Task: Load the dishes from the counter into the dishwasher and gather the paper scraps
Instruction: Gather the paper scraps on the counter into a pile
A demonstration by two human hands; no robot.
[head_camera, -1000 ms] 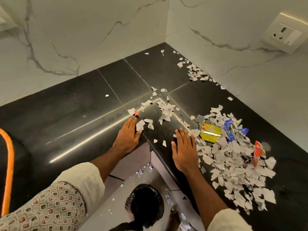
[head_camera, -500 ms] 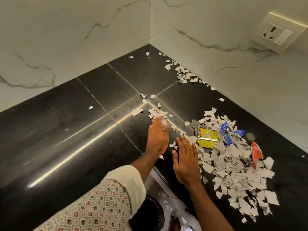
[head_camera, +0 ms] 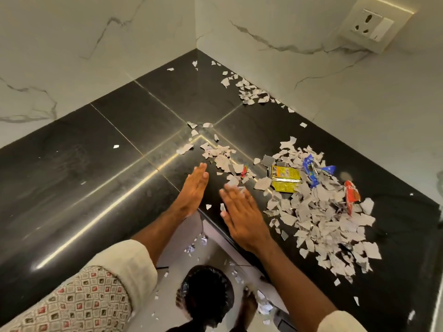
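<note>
Both hands flat and empty on the black countertop (head_camera: 96,164): left hand (head_camera: 194,191) edge-on, right hand (head_camera: 242,216) palm-down, fingers together. Big heap of paper scraps (head_camera: 318,219) just right, wrappers mixed in; smaller cluster (head_camera: 220,159) just ahead of fingertips.
</note>
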